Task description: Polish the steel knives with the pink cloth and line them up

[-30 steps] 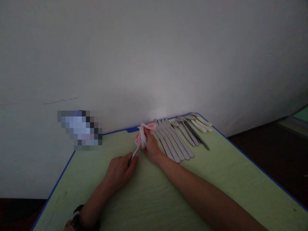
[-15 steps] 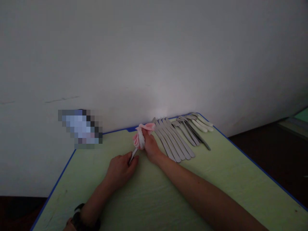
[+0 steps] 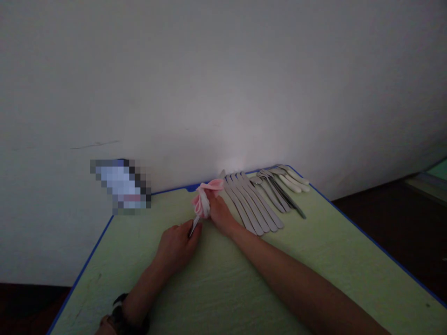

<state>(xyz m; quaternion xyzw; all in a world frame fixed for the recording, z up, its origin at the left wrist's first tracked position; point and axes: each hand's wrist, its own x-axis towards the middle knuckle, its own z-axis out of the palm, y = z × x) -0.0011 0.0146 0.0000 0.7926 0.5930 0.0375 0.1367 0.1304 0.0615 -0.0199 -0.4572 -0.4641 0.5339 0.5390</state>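
My left hand (image 3: 176, 246) rests on the green table (image 3: 216, 288) with its fingers closed on the handle of a metal piece of cutlery (image 3: 194, 226). My right hand (image 3: 218, 214) grips a pink and white cloth (image 3: 203, 199) wrapped round the far end of that same piece. The end under the cloth is hidden, so I cannot tell which kind of utensil it is. Just right of my right hand, a row of several table knives (image 3: 251, 204) lies side by side.
Beyond the knives lie several spoons and forks (image 3: 279, 186), some with white handles (image 3: 296, 181), near the table's far right corner. A white wall stands right behind the table. A blurred object (image 3: 122, 186) sits at the far left corner. The blue table edge (image 3: 366, 237) drops to dark floor.
My right hand and the cloth have slid slightly down the utensil toward my left hand. The left hand has stayed put apart from a small camera shift.
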